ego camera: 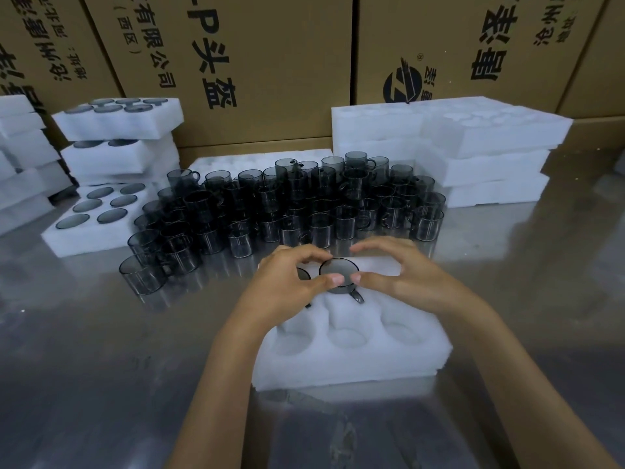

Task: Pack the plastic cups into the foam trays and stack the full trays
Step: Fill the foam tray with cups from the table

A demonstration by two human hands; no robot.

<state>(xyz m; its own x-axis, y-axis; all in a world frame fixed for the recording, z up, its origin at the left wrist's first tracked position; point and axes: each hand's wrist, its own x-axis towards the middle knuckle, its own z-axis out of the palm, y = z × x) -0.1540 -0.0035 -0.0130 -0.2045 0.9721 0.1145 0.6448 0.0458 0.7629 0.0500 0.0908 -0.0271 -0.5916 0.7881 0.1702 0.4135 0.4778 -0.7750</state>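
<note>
- We note the main risk: the smoky cup (338, 275) going into its middle back-row pocket of the foam tray (355, 363) may seat crooked, since its handle (357, 296) juts toward the near side and could catch the soft foam wall
- We judge a hard push could tear or dent the foam, leaving the cup proud and upsetting later stacking
- We find both hands on the cup: the left hand (287, 282) pinches its rim with thumb and forefinger; the right hand (402, 269) pinches the opposite side likewise
- The cup sits between the two hands, partly sunk in the pocket
- Another cup (303, 274) sits just left, mostly hidden
- Loose cups (287, 204) crowd just beyond the tray; a careless lift could topple them
</note>
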